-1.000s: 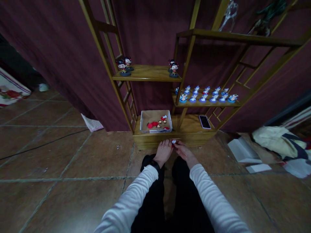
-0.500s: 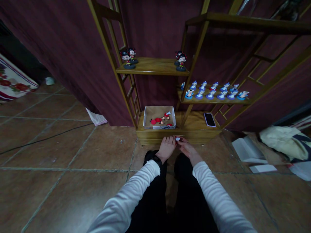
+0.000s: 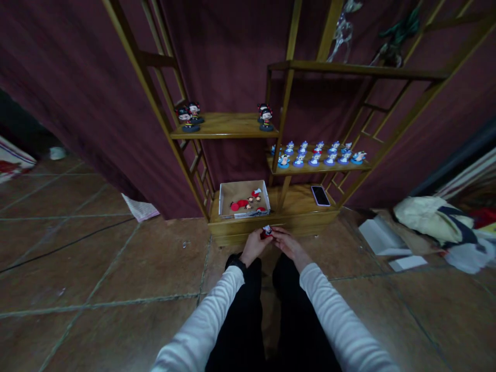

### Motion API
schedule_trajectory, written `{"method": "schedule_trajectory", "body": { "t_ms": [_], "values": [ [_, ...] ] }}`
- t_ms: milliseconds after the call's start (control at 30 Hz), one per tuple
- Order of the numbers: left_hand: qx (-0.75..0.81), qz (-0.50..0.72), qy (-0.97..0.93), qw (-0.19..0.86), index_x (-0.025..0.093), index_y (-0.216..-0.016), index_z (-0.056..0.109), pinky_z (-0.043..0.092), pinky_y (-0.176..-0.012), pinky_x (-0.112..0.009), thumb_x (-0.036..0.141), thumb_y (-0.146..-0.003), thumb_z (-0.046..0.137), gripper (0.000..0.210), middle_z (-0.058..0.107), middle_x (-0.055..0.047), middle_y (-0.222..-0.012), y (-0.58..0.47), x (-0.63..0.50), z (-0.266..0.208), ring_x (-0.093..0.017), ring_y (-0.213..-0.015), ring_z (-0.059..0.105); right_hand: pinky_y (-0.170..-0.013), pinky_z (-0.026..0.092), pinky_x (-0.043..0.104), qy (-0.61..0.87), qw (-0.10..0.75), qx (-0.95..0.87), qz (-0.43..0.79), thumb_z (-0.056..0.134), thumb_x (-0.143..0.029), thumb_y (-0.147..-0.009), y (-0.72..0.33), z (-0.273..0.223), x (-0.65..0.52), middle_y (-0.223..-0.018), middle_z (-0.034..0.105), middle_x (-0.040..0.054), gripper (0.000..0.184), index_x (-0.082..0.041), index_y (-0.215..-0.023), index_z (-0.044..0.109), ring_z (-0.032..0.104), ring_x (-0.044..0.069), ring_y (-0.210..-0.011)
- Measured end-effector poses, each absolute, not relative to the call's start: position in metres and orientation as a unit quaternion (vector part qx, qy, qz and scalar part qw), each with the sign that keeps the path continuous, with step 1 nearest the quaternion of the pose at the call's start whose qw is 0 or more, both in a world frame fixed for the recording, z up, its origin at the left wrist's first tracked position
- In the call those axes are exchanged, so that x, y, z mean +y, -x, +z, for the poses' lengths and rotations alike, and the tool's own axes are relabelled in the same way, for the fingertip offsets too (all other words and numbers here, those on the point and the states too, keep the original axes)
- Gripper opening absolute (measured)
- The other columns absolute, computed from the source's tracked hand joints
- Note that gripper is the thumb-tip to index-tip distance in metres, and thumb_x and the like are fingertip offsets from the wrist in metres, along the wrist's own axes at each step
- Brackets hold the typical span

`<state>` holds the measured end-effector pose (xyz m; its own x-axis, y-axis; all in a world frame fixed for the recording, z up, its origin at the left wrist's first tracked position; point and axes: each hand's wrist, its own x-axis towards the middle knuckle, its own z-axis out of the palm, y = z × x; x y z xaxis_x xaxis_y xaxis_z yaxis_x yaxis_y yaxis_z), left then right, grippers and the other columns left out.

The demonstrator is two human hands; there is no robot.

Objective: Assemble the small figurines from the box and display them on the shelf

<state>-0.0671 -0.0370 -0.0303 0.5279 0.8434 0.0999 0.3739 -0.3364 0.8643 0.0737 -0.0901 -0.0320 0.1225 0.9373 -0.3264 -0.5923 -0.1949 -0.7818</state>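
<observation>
Between my two hands is a small figurine [image 3: 267,232] with a red base and a white and dark upper part; its details are too small to make out. My left hand [image 3: 254,245] closes on it from the left, a dark watch on the wrist. From the right, the fingers of my right hand [image 3: 285,242] pinch it too. Just beyond my hands, an open cardboard box [image 3: 230,191] rests on the lowest shelf. Several red pieces [image 3: 242,204] and small dark-haired heads [image 3: 250,200] lie loose inside it.
Dark-haired figurines [image 3: 265,120] stand at both ends of the upper left shelf [image 3: 228,124]. Several blue and white figurines [image 3: 314,158] line the right shelf. A phone [image 3: 320,196] lies low on the right. White boxes [image 3: 382,236] and a cloth bag [image 3: 430,217] sit on the floor.
The view has shifted, showing more of the upper right shelf. My hands have turned the figurine, so more of its red base and upper part shows. Both hands stay on it.
</observation>
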Motion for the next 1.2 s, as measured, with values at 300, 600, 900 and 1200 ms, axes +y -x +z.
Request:
{"method": "schedule_trajectory", "body": {
  "t_ms": [300, 600, 900, 1200],
  "values": [
    [0.349, 0.303, -0.575, 0.675, 0.012, -0.090, 0.066, 0.040, -0.060, -0.023, 0.034, -0.063, 0.070, 0.035, 0.066, -0.007, -0.081, 0.071, -0.032, -0.026, -0.013, -0.068, 0.056, -0.082, 0.050, 0.031, 0.424, 0.620, -0.196, 0.630, 0.075, -0.017, -0.058, -0.070, -0.033, -0.091, -0.086, 0.071, 0.0018, 0.023, -0.018, -0.077, 0.063, 0.066, 0.015, -0.082],
    [0.373, 0.313, -0.545, 0.682, 0.012, -0.081, 0.064, 0.038, -0.055, -0.022, 0.036, -0.064, 0.068, 0.030, 0.064, -0.004, -0.073, 0.070, -0.034, -0.024, -0.009, -0.059, 0.053, -0.082, 0.050, 0.033, 0.420, 0.629, -0.211, 0.619, 0.078, -0.020, -0.055, -0.067, -0.030, -0.094, -0.084, 0.070, 0.0021, 0.027, -0.018, -0.078, 0.064, 0.066, 0.017, -0.082],
    [0.361, 0.310, -0.573, 0.667, 0.012, -0.088, 0.064, 0.041, -0.060, -0.024, 0.040, -0.057, 0.075, 0.044, 0.065, -0.006, -0.078, 0.072, -0.031, -0.026, -0.013, -0.065, 0.056, -0.085, 0.048, 0.034, 0.416, 0.632, -0.215, 0.618, 0.079, -0.023, -0.054, -0.065, -0.032, -0.093, -0.088, 0.070, 0.0028, 0.028, -0.018, -0.078, 0.065, 0.065, 0.018, -0.087],
    [0.345, 0.320, -0.577, 0.667, 0.013, -0.080, 0.065, 0.044, -0.071, -0.028, 0.037, -0.053, 0.078, 0.039, 0.067, -0.006, -0.080, 0.073, -0.033, -0.020, -0.017, -0.075, 0.059, -0.083, 0.048, 0.034, 0.424, 0.622, -0.195, 0.629, 0.079, -0.024, -0.053, -0.065, -0.033, -0.089, -0.086, 0.071, 0.0041, 0.028, -0.019, -0.077, 0.066, 0.066, 0.020, -0.086]
  ]
}}
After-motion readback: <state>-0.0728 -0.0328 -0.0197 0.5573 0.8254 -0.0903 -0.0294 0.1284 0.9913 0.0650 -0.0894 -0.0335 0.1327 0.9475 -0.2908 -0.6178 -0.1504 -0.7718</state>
